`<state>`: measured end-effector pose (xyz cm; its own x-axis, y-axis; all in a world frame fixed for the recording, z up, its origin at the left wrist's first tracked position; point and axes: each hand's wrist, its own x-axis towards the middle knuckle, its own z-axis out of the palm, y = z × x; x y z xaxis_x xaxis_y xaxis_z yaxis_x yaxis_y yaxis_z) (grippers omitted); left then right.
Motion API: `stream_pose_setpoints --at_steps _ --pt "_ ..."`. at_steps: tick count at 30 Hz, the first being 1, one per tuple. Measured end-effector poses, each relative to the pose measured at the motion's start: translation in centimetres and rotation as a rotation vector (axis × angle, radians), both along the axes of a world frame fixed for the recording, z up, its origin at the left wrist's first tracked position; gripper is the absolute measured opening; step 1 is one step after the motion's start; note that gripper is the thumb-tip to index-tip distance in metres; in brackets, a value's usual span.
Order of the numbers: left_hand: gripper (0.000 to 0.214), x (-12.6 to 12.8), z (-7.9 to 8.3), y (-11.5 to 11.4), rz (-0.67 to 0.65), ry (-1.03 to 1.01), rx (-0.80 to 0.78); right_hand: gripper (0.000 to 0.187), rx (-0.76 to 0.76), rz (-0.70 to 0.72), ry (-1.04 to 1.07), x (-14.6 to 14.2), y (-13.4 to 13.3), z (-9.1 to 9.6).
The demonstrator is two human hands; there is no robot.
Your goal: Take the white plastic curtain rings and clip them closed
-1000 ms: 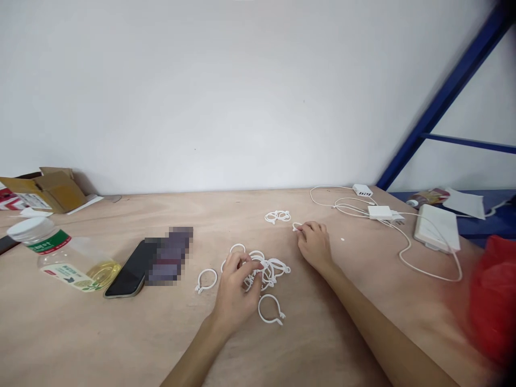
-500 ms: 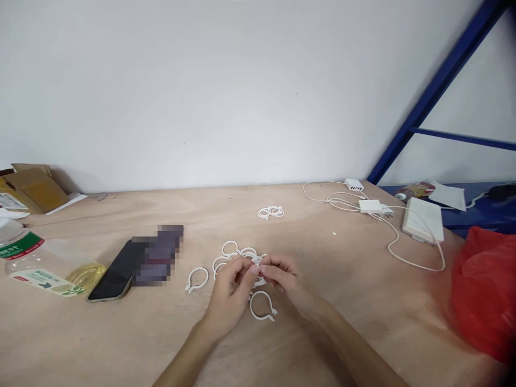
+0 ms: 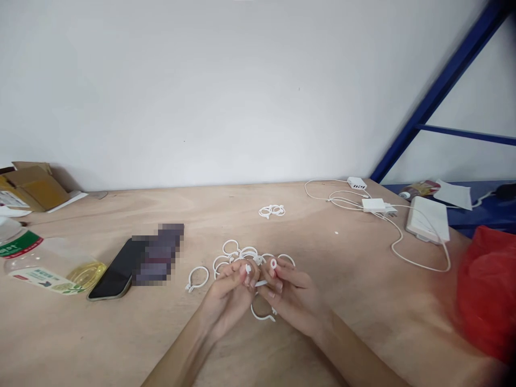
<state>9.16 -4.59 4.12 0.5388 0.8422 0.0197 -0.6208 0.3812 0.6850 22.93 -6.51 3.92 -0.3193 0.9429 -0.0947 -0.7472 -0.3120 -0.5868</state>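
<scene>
My left hand [image 3: 229, 293] and my right hand [image 3: 292, 295] meet over a wooden table [image 3: 282, 344], fingers pinched together on one white plastic ring [image 3: 260, 280] held between them. Just beyond my fingertips lies a loose pile of white rings [image 3: 245, 253]. A single ring [image 3: 197, 278] lies to the left of the pile, and another ring [image 3: 261, 314] rests under my hands. A small cluster of joined rings [image 3: 272, 210] sits farther back on the table.
A dark phone [image 3: 115, 271] and a lying bottle of yellow liquid [image 3: 48, 264] are at the left, a cardboard box [image 3: 30, 185] behind them. White chargers with cables [image 3: 377, 207] and a white pad [image 3: 427, 217] sit at the right. A red bag [image 3: 487, 290] and blue frame [image 3: 439, 88] border the right side.
My right hand came back from the far rings to the middle and joined my left hand; both now pinch one ring lifted slightly toward me.
</scene>
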Motion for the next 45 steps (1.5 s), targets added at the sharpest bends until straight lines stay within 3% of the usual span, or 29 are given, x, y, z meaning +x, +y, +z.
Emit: stream_pose_setpoints --at_steps 3,6,8,11,14,18,23,26,31,38,45 --pt "0.03 -0.2 -0.1 0.1 -0.012 0.046 0.031 0.018 0.024 -0.011 -0.061 0.0 0.0 0.2" --pt "0.023 -0.5 -0.5 0.4 0.061 0.274 0.157 0.018 0.084 -0.11 -0.375 0.5 0.4 -0.1" --pt "0.017 -0.7 -0.9 0.5 0.207 0.534 0.365 0.022 0.12 -0.276 -0.688 1.3 1.2 -0.6" --pt "0.014 -0.9 -1.4 0.5 0.457 0.907 0.798 0.025 0.162 -0.532 -1.137 3.2 3.1 -2.0" --pt "0.018 -0.9 -1.7 0.2 0.564 1.097 1.072 0.029 0.201 -0.634 -1.465 5.5 5.6 -3.4" --pt "0.018 -0.7 -2.4 0.1 0.542 1.193 1.191 0.044 0.161 -0.541 -1.758 7.4 8.8 -3.9" --pt "0.013 -0.7 -2.9 0.6 0.547 1.191 1.178 0.053 0.15 -0.318 -2.203 6.5 10.9 -3.3" --pt "0.01 -0.8 -2.8 0.7 0.57 1.161 1.157 0.044 0.205 -0.278 -2.292 5.8 11.0 -3.5" --pt "0.011 -0.8 -2.5 0.6 0.582 1.137 1.137 0.033 0.202 -0.308 -2.255 6.0 10.6 -3.9" --pt "0.013 -0.7 -2.3 0.5 0.589 1.122 1.12 0.056 0.15 -0.348 -2.237 5.8 10.7 -3.4" --pt "0.011 -0.7 -2.3 0.4 0.569 1.14 1.143 0.035 0.178 -0.287 -2.274 6.0 10.7 -3.8"
